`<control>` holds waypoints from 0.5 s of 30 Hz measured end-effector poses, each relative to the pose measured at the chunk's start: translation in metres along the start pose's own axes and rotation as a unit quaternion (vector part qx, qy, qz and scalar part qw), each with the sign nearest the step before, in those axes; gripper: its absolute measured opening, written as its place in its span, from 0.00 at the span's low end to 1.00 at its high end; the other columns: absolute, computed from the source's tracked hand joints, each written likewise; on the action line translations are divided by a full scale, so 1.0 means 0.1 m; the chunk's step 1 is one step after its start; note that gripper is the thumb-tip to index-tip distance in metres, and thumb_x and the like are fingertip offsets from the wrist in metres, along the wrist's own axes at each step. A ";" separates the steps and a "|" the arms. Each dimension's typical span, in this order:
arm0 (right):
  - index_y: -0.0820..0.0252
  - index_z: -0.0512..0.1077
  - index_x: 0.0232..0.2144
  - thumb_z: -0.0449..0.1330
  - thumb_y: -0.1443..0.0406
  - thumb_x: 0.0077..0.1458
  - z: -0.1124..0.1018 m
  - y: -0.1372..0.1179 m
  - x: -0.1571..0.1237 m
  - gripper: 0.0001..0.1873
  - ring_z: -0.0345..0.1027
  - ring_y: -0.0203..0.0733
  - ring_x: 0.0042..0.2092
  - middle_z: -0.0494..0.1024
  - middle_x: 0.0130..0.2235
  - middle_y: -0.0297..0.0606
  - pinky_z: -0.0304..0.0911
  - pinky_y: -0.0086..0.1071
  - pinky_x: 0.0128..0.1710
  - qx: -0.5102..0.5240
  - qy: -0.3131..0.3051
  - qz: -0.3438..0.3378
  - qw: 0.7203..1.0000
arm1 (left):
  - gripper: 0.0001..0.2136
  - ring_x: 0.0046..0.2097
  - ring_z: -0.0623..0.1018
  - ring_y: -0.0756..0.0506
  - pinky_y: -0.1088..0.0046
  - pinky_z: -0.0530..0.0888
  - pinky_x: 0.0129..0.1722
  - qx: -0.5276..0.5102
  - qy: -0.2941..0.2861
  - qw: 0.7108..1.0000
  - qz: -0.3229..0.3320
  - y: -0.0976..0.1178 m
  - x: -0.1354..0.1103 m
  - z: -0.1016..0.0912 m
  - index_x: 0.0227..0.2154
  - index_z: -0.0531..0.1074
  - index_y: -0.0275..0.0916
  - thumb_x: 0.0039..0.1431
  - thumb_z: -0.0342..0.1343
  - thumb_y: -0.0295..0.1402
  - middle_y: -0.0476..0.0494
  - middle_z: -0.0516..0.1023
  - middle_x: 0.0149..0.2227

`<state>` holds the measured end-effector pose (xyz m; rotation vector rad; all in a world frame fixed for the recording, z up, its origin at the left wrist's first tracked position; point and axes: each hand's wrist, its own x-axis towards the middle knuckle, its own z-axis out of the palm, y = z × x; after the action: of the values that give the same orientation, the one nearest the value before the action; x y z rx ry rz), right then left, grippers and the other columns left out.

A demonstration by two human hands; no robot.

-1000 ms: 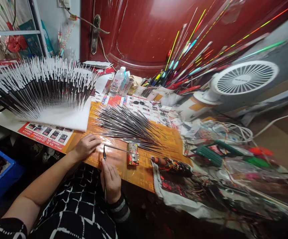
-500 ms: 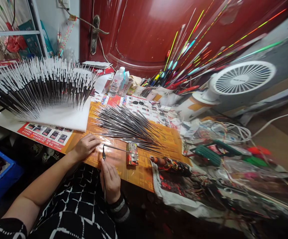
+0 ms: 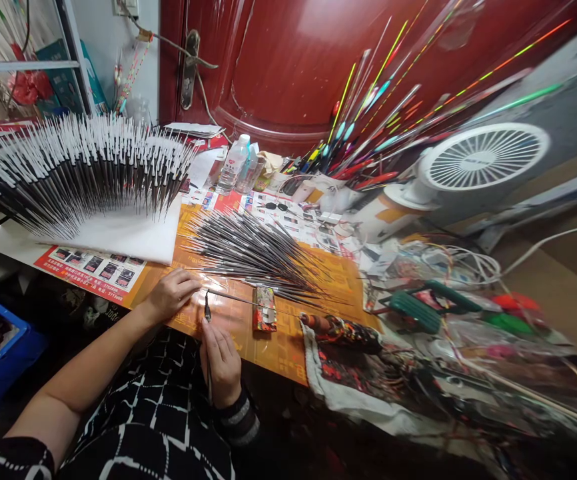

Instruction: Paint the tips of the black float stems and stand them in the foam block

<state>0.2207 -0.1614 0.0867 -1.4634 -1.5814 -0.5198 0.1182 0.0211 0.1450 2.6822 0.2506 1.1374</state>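
My left hand (image 3: pixel 174 294) rests at the table's front edge, its fingers closed on the near end of a thin dark fishing float (image 3: pixel 236 297). The float's slender stem lies across a small colourful block (image 3: pixel 264 310) smeared with paint. In my right hand (image 3: pixel 222 365) is a paintbrush (image 3: pixel 207 311), pinched upright with its dark bristle tip touching or very near the float. Just beyond, a loose pile of similar dark floats (image 3: pixel 253 250) lies on the table.
Rows of white-tipped floats (image 3: pixel 98 167) stand in a white foam slab (image 3: pixel 163 243) at the left. Behind are a plastic bottle (image 3: pixel 232 163) and a white fan (image 3: pixel 483 160). A paint-stained cloth (image 3: pixel 336 397) and clutter cover the right side. A blue bin (image 3: pixel 23 347) stands lower left.
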 end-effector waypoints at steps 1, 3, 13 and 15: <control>0.61 0.56 0.69 0.56 0.78 0.62 0.00 0.00 0.00 0.35 0.76 0.48 0.51 0.80 0.51 0.49 0.76 0.41 0.49 0.003 0.002 -0.001 1.000 | 0.08 0.38 0.74 0.47 0.70 0.74 0.40 -0.001 0.000 1.000 0.000 0.00 0.00 0.00 0.40 0.76 0.37 0.70 0.51 0.29 0.43 0.78 0.37; 0.62 0.56 0.69 0.56 0.78 0.62 -0.01 0.00 0.01 0.35 0.76 0.48 0.51 0.80 0.51 0.50 0.76 0.41 0.49 0.009 0.006 -0.004 1.000 | 0.08 0.38 0.73 0.47 0.70 0.74 0.40 -0.001 0.001 1.000 -0.001 0.00 0.00 0.00 0.40 0.76 0.37 0.70 0.51 0.29 0.43 0.78 0.36; 0.62 0.56 0.69 0.55 0.76 0.63 0.00 0.00 -0.01 0.34 0.76 0.46 0.52 0.80 0.51 0.48 0.75 0.38 0.51 0.009 0.003 0.006 1.000 | 0.11 0.39 0.74 0.46 0.68 0.75 0.42 -0.004 -0.014 1.000 -0.018 0.00 -0.02 0.00 0.41 0.77 0.38 0.71 0.48 0.31 0.42 0.78 0.38; 0.62 0.57 0.69 0.55 0.76 0.63 0.00 0.00 -0.01 0.34 0.76 0.46 0.51 0.80 0.52 0.48 0.75 0.39 0.50 0.008 0.005 0.003 1.000 | 0.11 0.39 0.75 0.46 0.67 0.75 0.42 -0.005 -0.021 0.999 -0.024 -0.01 -0.02 0.00 0.41 0.77 0.38 0.71 0.48 0.31 0.42 0.78 0.38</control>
<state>0.2207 -0.1619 0.0853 -1.4503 -1.5694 -0.5086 0.1171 0.0212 0.1436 2.6731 0.3006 1.0652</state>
